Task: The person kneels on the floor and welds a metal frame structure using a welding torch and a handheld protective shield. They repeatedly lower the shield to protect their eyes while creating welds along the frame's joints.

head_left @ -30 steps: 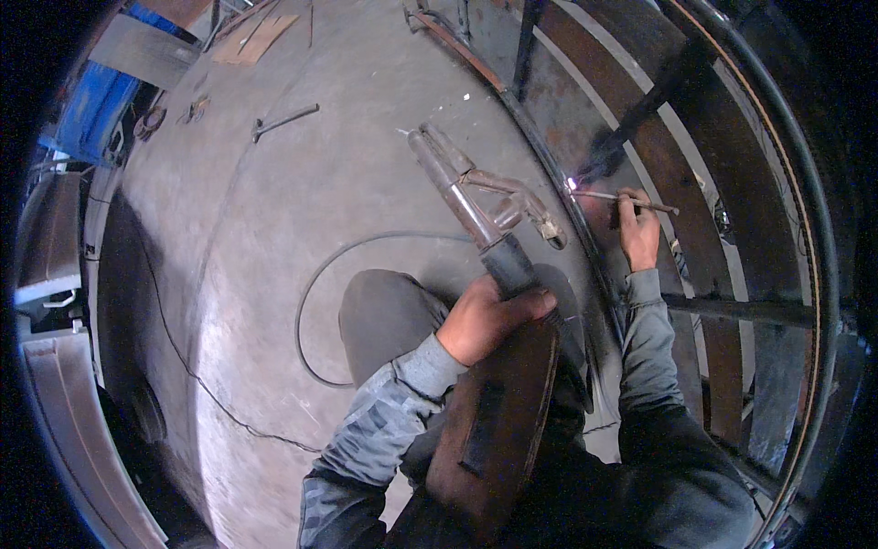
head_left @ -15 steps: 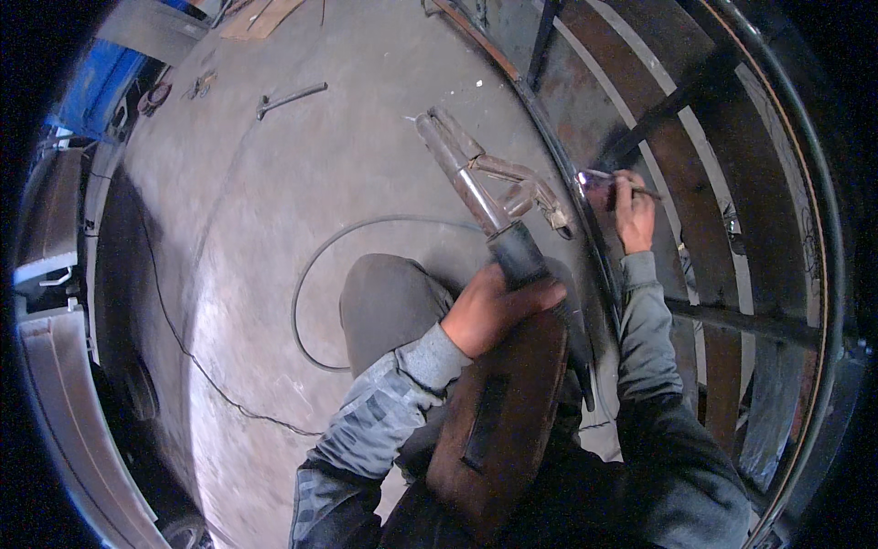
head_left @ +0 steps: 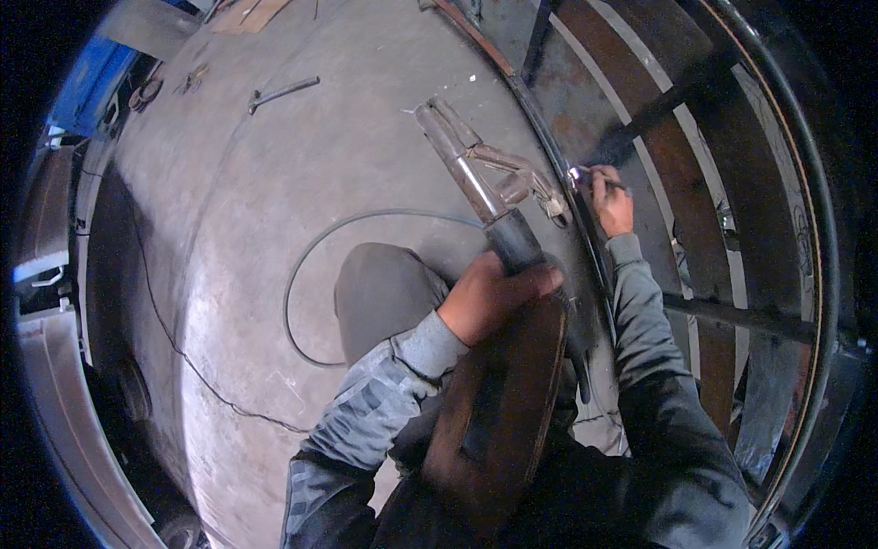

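Left hand (head_left: 489, 297) grasps electrode holder (head_left: 485, 188), long axis pointing up-left. Right hand (head_left: 611, 203) pinches welding rod (head_left: 585, 176) against steel frame (head_left: 549, 156). Brown face shield (head_left: 498, 412) lies below.

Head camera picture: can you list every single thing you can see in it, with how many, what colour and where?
Electrode holder: one, grey metal, centre, gripped by its dark handle.
Hand shield: one, brown, bottom centre.
Rod: one, thin, at right hand.
Cable: one, dark, looping across floor.
Metal frame: one, rusty bars, right side.
Concrete floor: grey.
Small tool: one, grey, upper left.
Knee: one, grey trousers, centre.
Left hand: holds the holder.
Right hand: holds rod at frame.
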Available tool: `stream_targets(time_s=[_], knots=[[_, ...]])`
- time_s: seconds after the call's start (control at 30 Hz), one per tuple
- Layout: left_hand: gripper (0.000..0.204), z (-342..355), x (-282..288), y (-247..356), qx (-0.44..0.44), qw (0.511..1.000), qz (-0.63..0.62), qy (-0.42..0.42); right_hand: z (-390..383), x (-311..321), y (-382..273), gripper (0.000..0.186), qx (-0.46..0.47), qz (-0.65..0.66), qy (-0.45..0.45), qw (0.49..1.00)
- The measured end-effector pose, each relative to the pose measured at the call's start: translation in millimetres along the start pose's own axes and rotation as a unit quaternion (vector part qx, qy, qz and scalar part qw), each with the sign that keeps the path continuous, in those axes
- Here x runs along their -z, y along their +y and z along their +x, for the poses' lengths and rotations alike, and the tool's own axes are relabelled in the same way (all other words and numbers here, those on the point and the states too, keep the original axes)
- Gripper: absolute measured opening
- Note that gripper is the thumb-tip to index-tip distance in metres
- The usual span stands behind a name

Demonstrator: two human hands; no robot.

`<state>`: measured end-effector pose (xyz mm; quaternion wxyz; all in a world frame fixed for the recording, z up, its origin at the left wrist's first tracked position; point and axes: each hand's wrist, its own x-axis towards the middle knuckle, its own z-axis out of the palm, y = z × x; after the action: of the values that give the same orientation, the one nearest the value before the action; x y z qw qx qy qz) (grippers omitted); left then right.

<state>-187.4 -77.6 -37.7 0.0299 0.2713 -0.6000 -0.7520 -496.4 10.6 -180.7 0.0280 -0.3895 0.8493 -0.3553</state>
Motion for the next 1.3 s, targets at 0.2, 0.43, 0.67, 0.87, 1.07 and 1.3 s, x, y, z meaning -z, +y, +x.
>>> stream_targets(time_s=[0.2, 0.43, 0.67, 0.87, 1.07, 1.3], knots=[[0.034, 0, 4, 3, -0.003, 1.0, -0.031, -0.005, 10, 2, -17, 0.022, 0.03, 0.015, 0.047, 0.998], [0.034, -7, 8, 15, 0.023, 1.0, 0.001, 0.005, 10, 15, -69, 0.023, 0.052, 0.072, 0.096, 0.991], [0.036, -7, 5, 6, -0.008, 0.999, -0.052, 0.014, 10, 4, -28, 0.029, -0.001, 0.02, 0.052, 0.998], [0.041, -3, 4, 16, 0.005, 0.999, -0.032, -0.018, 6, -3, 5, 0.028, 0.025, 0.006, 0.02, 0.999], [0.043, -3, 5, 10, -0.014, 0.999, -0.044, -0.015, 9, 3, -36, 0.03, 0.041, 0.063, 0.076, 0.994], [0.038, -6, 6, 12, -0.009, 0.998, -0.056, -0.02, 24, 16, -59, 0.03, 0.056, 0.074, 0.089, 0.992]])
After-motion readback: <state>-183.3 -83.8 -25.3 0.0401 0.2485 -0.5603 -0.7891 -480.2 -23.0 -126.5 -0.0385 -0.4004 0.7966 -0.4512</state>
